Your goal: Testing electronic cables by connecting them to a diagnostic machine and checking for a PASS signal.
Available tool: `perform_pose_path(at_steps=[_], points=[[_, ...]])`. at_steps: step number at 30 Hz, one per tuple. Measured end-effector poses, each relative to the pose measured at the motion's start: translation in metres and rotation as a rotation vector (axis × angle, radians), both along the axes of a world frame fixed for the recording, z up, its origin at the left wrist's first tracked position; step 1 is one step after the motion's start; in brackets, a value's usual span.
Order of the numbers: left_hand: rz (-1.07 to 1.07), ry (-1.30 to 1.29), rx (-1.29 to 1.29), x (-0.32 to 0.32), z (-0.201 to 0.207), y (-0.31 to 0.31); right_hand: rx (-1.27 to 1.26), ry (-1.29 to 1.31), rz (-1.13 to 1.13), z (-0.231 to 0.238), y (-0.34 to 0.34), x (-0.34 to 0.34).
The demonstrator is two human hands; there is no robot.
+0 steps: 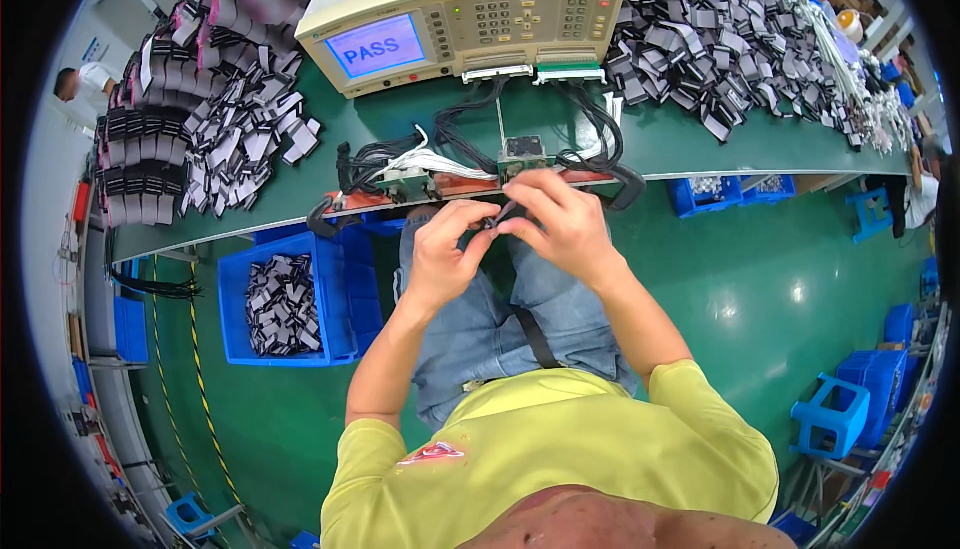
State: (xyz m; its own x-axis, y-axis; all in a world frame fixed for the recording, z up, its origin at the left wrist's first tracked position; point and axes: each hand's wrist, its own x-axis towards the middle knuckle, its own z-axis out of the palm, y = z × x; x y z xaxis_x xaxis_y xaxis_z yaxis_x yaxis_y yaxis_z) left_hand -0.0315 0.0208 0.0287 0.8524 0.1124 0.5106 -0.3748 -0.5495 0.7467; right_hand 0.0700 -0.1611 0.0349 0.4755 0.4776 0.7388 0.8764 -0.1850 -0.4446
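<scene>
Just in front of the bench edge, my left hand (440, 254) and my right hand (565, 224) meet over my lap. Between their fingertips is a short grey ribbon cable (506, 213) with dark ends, mostly covered by the fingers. My left hand pinches its dark left end, while my right thumb and fingers close on the other side. Directly beyond the hands, a small test fixture (522, 149) with a dark block is fixed at the bench edge. Black and white wires (440, 161) run from it toward a beige bench tester (465, 24) with a lit screen.
Heaps of grey-and-black ribbon cables (690, 39) cover the green bench (640, 139) right, with another pile (250, 129) left. Black clamps (628, 189) grip the bench edge. A blue bin (235, 319) of cables stands at lower left; a blue stool (833, 412) is at right.
</scene>
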Motion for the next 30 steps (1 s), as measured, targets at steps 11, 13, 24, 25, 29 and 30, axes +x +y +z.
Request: perform_pose_path(at_steps=[11,13,24,25,29,30], points=[[0.154,0.077,-0.226,0.023,-0.014,-0.02,-0.088,0.058,-0.161,0.003,0.01,-0.007],[0.185,0.008,-0.172,0.024,-0.013,-0.023,-0.07,0.074,-0.17,-0.001,0.011,-0.005],[0.187,-0.016,-0.111,0.031,-0.016,-0.013,-0.012,0.08,-0.286,0.0,0.025,-0.013],[0.191,-0.011,-0.12,0.032,-0.016,-0.013,-0.021,0.081,-0.299,-0.001,0.025,-0.013],[0.191,-0.017,-0.118,0.033,-0.017,-0.013,-0.024,0.088,-0.311,-0.001,0.026,-0.014],[0.191,-0.018,-0.113,0.033,-0.016,-0.014,-0.024,0.087,-0.311,-0.001,0.026,-0.014]])
